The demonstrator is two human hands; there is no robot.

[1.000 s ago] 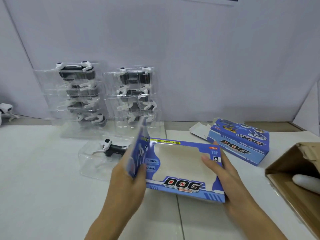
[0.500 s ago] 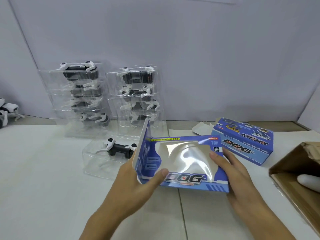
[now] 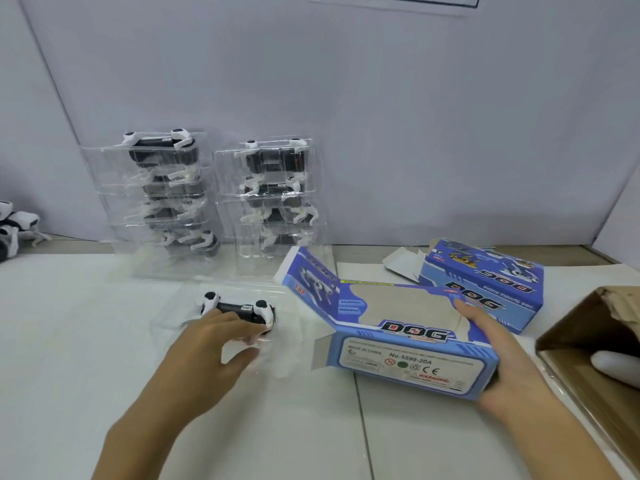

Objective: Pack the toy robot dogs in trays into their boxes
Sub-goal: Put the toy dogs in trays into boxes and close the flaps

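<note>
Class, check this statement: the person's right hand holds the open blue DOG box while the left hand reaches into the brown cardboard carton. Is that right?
Not quite. The head view shows the left hand on the clear tray holding a toy robot dog, not in the brown cardboard carton. The right hand does hold the open blue DOG box.

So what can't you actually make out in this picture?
All in the head view:
- Cardboard carton: cut off by the right edge; the white object inside can't be identified.
- Loose toy dogs: cut off by the left edge.
- Lower stacked trays: overlapping clear plastic blurs the dogs.
- Open box: label fine print too small.
- Single tray: the left hand covers its near part.
</note>
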